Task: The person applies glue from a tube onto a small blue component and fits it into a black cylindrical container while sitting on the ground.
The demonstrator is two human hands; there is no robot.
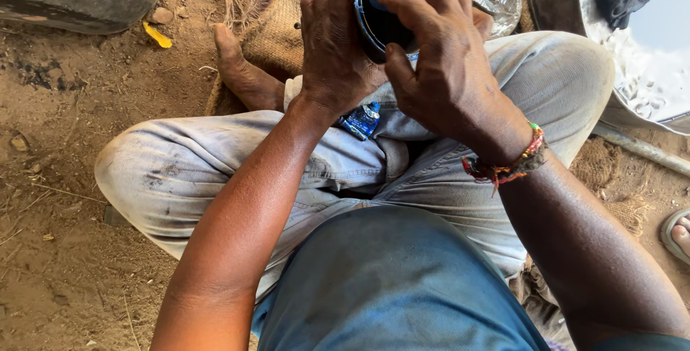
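A small blue tube [361, 119] lies on the lap, just below the wrists. Above it, the left hand [334, 52] is clamped round the side of a dark round tin [384, 6] with a blue rim. The right hand [438, 56] curls over the tin's rim, fingers closed on it. Best keep the tin steady over the lap. Beyond lie burlap [277, 27] and dirt.
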